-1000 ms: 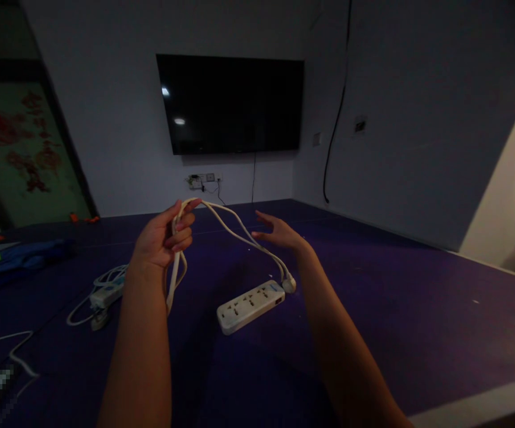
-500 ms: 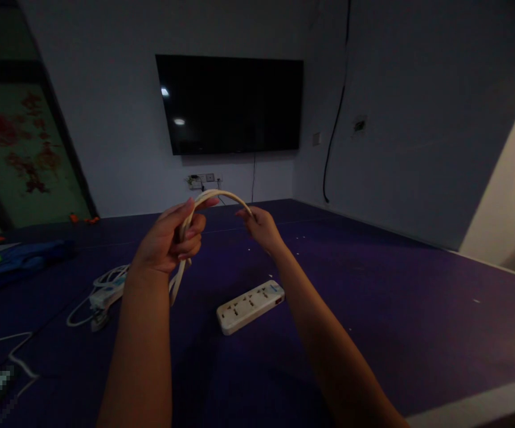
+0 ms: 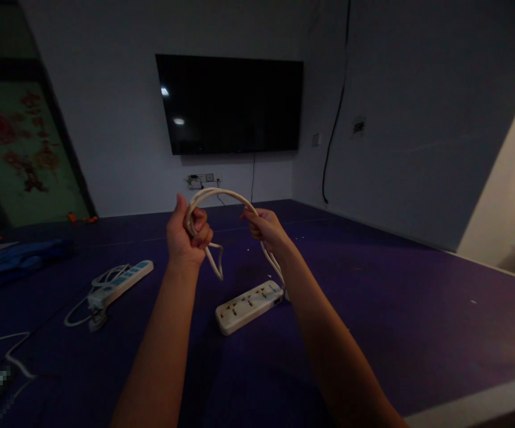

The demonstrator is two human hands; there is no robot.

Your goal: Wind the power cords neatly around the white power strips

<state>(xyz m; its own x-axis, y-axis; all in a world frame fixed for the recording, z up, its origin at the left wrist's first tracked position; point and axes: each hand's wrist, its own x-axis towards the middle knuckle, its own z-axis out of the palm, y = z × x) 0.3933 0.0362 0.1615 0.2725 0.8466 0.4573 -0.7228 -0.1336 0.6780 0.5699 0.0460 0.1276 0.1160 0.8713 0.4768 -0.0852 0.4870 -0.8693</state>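
A white power cord (image 3: 228, 193) arches in the air between my two hands in more than one strand. My left hand (image 3: 189, 232) is closed round one side of the arch, thumb up, with a short bent length hanging below it. My right hand (image 3: 266, 226) pinches the other side, and from there the strands run down toward the power strip's right end. That white power strip (image 3: 250, 306) lies on the purple surface below my hands, sockets up, with a dark switch at its right end. My right forearm partly hides where the cord meets it.
A second power strip (image 3: 126, 282) with blue markings lies at left beside its coiled cord and plug (image 3: 98, 320). Blue cloth (image 3: 29, 258) is farther left. A thin white cable (image 3: 16, 356) lies near front left. A television (image 3: 234, 104) hangs on the back wall.
My left hand has moved right and turned thumb up, uncovering the second power strip. The right hand has shifted slightly right. Cord strands now show below my right hand.
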